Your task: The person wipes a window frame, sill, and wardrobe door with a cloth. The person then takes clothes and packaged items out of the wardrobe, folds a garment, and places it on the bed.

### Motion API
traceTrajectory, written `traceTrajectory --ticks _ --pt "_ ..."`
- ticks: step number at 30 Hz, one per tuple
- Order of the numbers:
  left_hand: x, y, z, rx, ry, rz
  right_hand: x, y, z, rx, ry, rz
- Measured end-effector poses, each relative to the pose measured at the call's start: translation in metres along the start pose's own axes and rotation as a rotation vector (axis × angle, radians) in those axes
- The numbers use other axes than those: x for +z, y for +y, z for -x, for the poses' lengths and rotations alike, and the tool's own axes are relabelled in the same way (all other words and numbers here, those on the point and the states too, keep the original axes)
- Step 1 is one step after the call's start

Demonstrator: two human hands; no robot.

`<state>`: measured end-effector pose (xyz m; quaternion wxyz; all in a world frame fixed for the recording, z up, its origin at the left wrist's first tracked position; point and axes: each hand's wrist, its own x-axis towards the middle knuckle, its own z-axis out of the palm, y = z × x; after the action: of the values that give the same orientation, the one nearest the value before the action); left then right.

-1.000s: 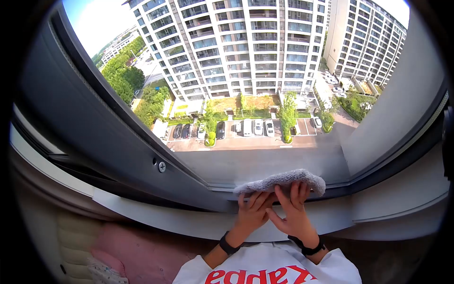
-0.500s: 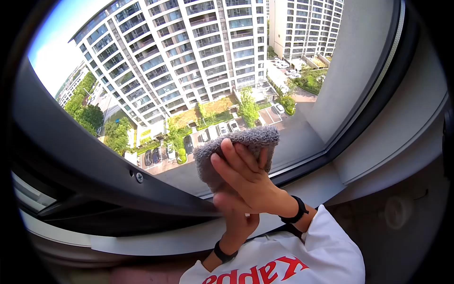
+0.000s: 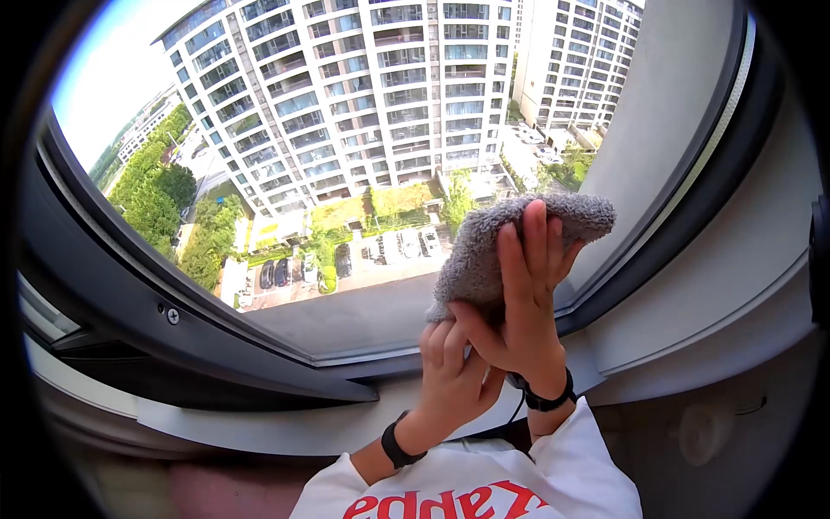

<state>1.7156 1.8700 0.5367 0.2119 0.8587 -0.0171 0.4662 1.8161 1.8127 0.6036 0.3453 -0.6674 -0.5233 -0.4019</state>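
A grey fluffy cloth [image 3: 471, 259] lies against the window glass [image 3: 372, 320] near its lower right. Pressed flat on the cloth is my right hand [image 3: 527, 303], fingers stretched upward and thumb out to the left. Just below the cloth's lower edge, my left hand [image 3: 454, 381] is beside my right wrist, its fingers bent and pointing up; their tips come close to the cloth, and whether they grip its edge cannot be made out. Each wrist has a black band.
A dark window frame [image 3: 259, 333] with a screw curves round the glass, above a pale sill [image 3: 285, 431]. Outside stand tall buildings [image 3: 346, 95], trees and parked cars. A pale round object [image 3: 705, 432] is at the lower right.
The cloth and my right hand have moved right and slightly up across the glass. My left hand has shifted slightly right and up, its fingers now showing more. The view has shifted too.
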Motion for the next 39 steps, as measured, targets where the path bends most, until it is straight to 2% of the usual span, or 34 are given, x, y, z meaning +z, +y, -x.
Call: traceTrajectory --ticks 2,7,10,16,22,25,27,31,34,38,39 --pt "0.024 0.005 0.000 0.032 0.015 -0.002 -0.005 0.014 0.011 0.079 0.046 -0.040" --pt "0.063 0.020 0.000 0.063 -0.028 0.042 -0.027 0.056 0.054 0.145 -0.079 0.036" --pt "0.080 0.020 0.006 0.110 -0.140 0.058 -0.033 0.070 0.083 0.245 -0.145 0.094" --pt "0.106 0.018 0.032 0.079 -0.311 0.098 -0.033 0.072 0.134 0.447 -0.231 0.120" --pt "0.117 0.027 0.059 -0.016 -0.454 -0.017 -0.031 0.069 0.156 0.436 -0.377 0.147" --pt "0.115 0.024 0.063 -0.035 -0.479 -0.003 -0.025 0.066 0.162 0.449 -0.364 0.025" --pt "0.118 0.023 0.061 -0.058 -0.491 0.004 -0.030 0.067 0.163 0.365 -0.425 0.021" --pt "0.106 0.019 0.051 -0.189 -0.680 0.067 -0.026 0.065 0.170 0.228 -0.582 0.005" --pt "0.096 0.016 0.058 -0.204 -0.608 0.049 -0.017 0.059 0.167 0.042 -0.634 0.052" --pt "0.086 0.013 0.064 -0.343 -0.338 0.262 -0.011 0.047 0.140 -0.156 -0.720 -0.017" --pt "0.081 0.016 0.065 -0.413 -0.271 0.286 -0.009 0.039 0.131 -0.122 -0.777 -0.089"
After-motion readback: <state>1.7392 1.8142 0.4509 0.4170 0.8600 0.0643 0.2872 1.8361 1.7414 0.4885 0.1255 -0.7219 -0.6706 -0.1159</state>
